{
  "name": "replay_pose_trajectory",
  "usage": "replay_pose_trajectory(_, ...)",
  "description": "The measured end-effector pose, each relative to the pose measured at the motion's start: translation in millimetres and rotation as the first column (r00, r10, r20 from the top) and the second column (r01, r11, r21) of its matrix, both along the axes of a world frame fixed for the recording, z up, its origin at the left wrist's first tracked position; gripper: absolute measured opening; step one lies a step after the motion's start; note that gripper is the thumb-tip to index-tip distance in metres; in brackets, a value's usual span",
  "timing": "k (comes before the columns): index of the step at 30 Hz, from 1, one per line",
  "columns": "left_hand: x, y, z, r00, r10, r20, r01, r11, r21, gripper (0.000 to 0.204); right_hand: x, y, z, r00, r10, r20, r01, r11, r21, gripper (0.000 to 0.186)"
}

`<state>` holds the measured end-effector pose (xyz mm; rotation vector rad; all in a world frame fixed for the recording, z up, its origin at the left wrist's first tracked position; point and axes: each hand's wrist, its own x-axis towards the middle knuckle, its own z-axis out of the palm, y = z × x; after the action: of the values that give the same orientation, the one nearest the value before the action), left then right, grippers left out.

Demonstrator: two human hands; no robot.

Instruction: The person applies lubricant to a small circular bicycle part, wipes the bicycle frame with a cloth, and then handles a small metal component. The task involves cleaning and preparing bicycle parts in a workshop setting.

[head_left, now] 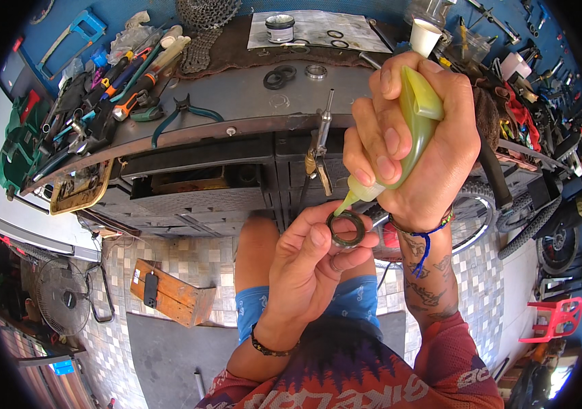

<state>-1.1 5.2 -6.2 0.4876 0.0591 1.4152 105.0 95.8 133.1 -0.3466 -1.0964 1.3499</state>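
Note:
My left hand (304,259) holds a small dark ring (347,240), like a bearing, between thumb and fingers at the lower centre. Above it, my right hand (427,143) is wrapped round a yellow-green translucent squeeze bottle (416,102), tipped down so that its nozzle (345,203) points at the ring's upper left rim and appears to touch it. Just left of the bottle, a metal air blow gun (319,146) hangs at the bench's front edge.
The steel bench (236,102) carries teal-handled pliers (180,114), loose rings (281,75), a tub (279,27), a white cup (424,37) and heaps of tools (134,95) at both sides. A wooden board (168,293), a fan (59,296), bike wheels (555,249) and a red chair (555,317) stand lower down.

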Motion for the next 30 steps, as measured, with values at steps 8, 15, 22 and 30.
replay_pose_trajectory(8,-0.2,1.1,-0.4,1.0,-0.004,-0.002,0.004,1.0,0.008,0.044,-1.6,-0.1,0.1,1.0,0.004,-0.005,-0.004,1.0,0.007,0.044)
replay_pose_trajectory(15,-0.1,0.5,-0.7,1.0,-0.001,-0.009,0.001,1.0,0.011,0.044,-1.8,0.4,-2.2,1.0,0.011,-0.006,-0.011,1.0,0.028,0.045)
replay_pose_trajectory(22,-0.1,0.1,-0.3,1.0,0.008,-0.025,-0.008,1.0,-0.002,0.044,-2.8,0.1,-1.6,1.0,0.008,0.0,-0.008,1.0,0.023,0.044)
replay_pose_trajectory(30,0.0,0.4,0.4,1.0,0.008,-0.027,-0.008,1.0,0.0,0.045,-3.5,-1.6,0.5,1.0,0.016,0.014,-0.016,1.0,0.002,0.044)
